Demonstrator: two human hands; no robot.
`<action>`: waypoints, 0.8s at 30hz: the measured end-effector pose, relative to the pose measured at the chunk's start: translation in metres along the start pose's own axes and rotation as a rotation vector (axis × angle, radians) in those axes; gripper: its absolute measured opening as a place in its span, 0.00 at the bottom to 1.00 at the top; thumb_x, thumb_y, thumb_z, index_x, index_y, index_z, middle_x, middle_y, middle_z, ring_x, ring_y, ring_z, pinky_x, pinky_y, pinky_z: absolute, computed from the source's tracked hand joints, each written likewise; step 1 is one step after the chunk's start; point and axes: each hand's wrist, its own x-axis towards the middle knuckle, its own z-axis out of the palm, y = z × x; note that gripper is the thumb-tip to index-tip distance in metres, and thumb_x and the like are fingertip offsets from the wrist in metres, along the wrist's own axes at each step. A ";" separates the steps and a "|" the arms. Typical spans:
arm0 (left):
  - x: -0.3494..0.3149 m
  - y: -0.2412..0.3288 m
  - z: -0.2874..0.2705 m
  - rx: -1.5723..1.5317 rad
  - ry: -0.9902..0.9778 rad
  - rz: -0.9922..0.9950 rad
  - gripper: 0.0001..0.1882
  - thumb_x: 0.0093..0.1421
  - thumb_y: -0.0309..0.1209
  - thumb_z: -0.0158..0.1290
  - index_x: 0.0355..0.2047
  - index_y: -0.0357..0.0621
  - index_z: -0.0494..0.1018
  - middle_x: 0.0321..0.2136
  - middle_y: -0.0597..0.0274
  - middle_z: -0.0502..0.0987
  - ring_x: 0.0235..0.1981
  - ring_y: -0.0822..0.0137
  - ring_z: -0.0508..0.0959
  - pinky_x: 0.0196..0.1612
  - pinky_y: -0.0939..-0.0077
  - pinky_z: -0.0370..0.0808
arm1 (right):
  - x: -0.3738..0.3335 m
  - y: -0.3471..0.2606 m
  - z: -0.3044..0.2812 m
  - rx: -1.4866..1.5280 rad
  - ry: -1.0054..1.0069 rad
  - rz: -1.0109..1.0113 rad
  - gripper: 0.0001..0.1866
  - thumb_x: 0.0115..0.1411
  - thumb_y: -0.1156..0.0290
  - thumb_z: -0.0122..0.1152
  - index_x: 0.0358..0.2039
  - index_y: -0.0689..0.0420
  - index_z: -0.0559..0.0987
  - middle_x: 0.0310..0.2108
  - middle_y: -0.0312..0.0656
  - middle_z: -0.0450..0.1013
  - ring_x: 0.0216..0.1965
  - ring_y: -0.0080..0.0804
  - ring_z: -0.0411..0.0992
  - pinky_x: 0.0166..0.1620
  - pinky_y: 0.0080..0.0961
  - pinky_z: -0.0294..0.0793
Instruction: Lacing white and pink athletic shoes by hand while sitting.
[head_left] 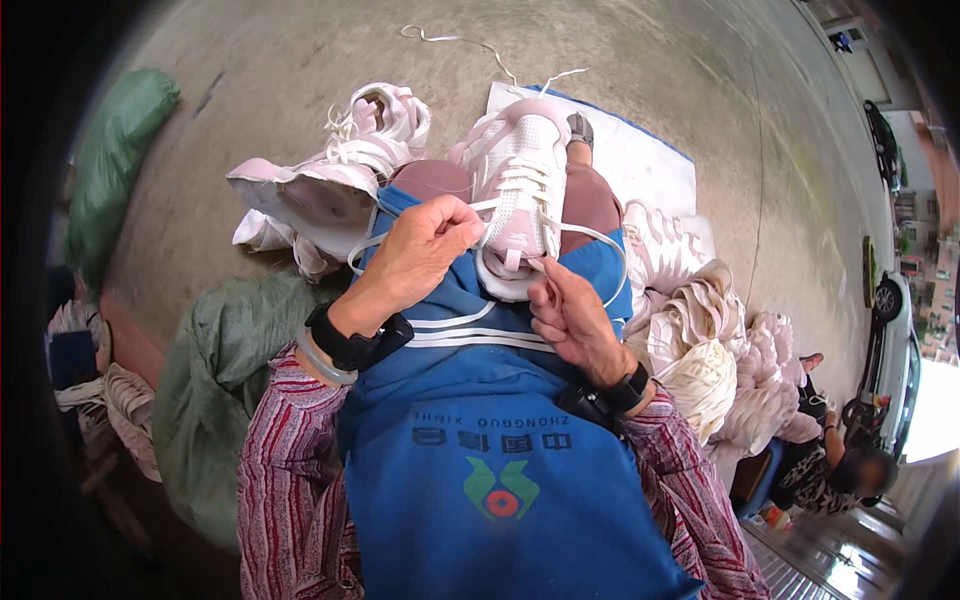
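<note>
A white and pale pink sneaker (520, 165) rests on my lap over a blue apron (470, 400), its opening toward me. White lace (525, 185) crosses its upper part. At the shoe's left side my left hand (425, 250) pinches a stretch of white shoelace (487, 205) between thumb and fingers. My right hand (575, 315) is closed at the right edge of the shoe opening, beside the tongue; a loop of lace (622, 262) runs round to it, and the lace end in its fingertips is mostly hidden.
More pink and white shoe pieces (345, 170) lie at left, and a heap of them with bundled white laces (700, 385) at right. Green sacks (215, 400) stand at left. A white sheet (645, 165) lies on the concrete floor. Another person (830, 470) sits far right, near parked vehicles.
</note>
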 end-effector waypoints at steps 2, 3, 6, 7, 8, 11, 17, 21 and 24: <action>0.007 -0.002 0.003 0.058 0.008 0.012 0.10 0.63 0.34 0.51 0.36 0.38 0.73 0.26 0.73 0.72 0.26 0.83 0.65 0.29 0.87 0.64 | 0.001 0.003 0.006 0.359 -0.035 0.010 0.16 0.67 0.57 0.48 0.26 0.54 0.68 0.18 0.31 0.63 0.11 0.14 0.49 0.11 0.14 0.47; 0.011 -0.001 0.005 0.112 0.019 0.023 0.11 0.63 0.34 0.51 0.36 0.37 0.73 0.26 0.73 0.72 0.28 0.82 0.66 0.31 0.86 0.66 | 0.003 0.004 0.003 0.366 -0.042 0.000 0.16 0.67 0.57 0.48 0.26 0.54 0.68 0.18 0.31 0.63 0.11 0.14 0.49 0.11 0.14 0.47; 0.021 -0.002 0.013 0.170 0.074 0.062 0.11 0.62 0.33 0.52 0.35 0.35 0.74 0.26 0.71 0.74 0.28 0.82 0.68 0.31 0.85 0.67 | 0.015 0.008 -0.006 0.498 -0.226 0.059 0.17 0.66 0.55 0.50 0.26 0.53 0.68 0.17 0.29 0.63 0.11 0.14 0.49 0.11 0.13 0.47; 0.023 -0.002 0.015 0.225 0.100 0.076 0.11 0.62 0.33 0.52 0.35 0.35 0.74 0.25 0.71 0.75 0.27 0.82 0.68 0.30 0.84 0.68 | 0.017 0.004 -0.004 0.504 -0.236 0.048 0.17 0.66 0.55 0.50 0.26 0.53 0.68 0.17 0.29 0.63 0.11 0.14 0.49 0.11 0.13 0.47; 0.024 -0.002 0.019 0.239 0.141 0.087 0.11 0.61 0.32 0.53 0.35 0.34 0.74 0.24 0.67 0.75 0.26 0.80 0.69 0.29 0.82 0.68 | 0.020 0.000 -0.001 0.471 -0.240 0.093 0.17 0.66 0.55 0.50 0.26 0.52 0.68 0.17 0.29 0.63 0.11 0.13 0.49 0.11 0.13 0.47; 0.028 -0.001 0.026 0.316 0.186 0.100 0.10 0.60 0.31 0.53 0.35 0.34 0.74 0.23 0.64 0.75 0.25 0.78 0.70 0.29 0.80 0.69 | 0.027 0.003 0.004 0.412 -0.169 0.157 0.16 0.66 0.55 0.50 0.27 0.52 0.68 0.16 0.27 0.61 0.11 0.13 0.48 0.11 0.12 0.46; 0.028 -0.004 0.032 0.357 0.181 0.114 0.10 0.59 0.32 0.53 0.35 0.38 0.74 0.27 0.48 0.78 0.30 0.54 0.80 0.33 0.68 0.73 | 0.020 0.005 -0.012 0.304 -0.254 0.072 0.14 0.67 0.58 0.50 0.27 0.51 0.68 0.13 0.26 0.57 0.10 0.12 0.47 0.11 0.12 0.46; 0.029 -0.002 0.038 0.399 0.206 0.147 0.08 0.60 0.31 0.51 0.33 0.38 0.73 0.27 0.49 0.77 0.30 0.51 0.78 0.33 0.66 0.73 | 0.019 0.004 -0.011 0.281 -0.259 0.071 0.15 0.67 0.58 0.49 0.26 0.54 0.68 0.13 0.26 0.57 0.11 0.12 0.47 0.11 0.12 0.46; 0.032 0.001 0.035 0.530 0.186 0.202 0.07 0.60 0.30 0.50 0.32 0.39 0.70 0.27 0.49 0.76 0.30 0.47 0.76 0.32 0.61 0.71 | 0.021 0.006 -0.011 0.241 -0.254 0.077 0.16 0.68 0.58 0.46 0.26 0.54 0.68 0.13 0.26 0.56 0.12 0.12 0.47 0.11 0.11 0.45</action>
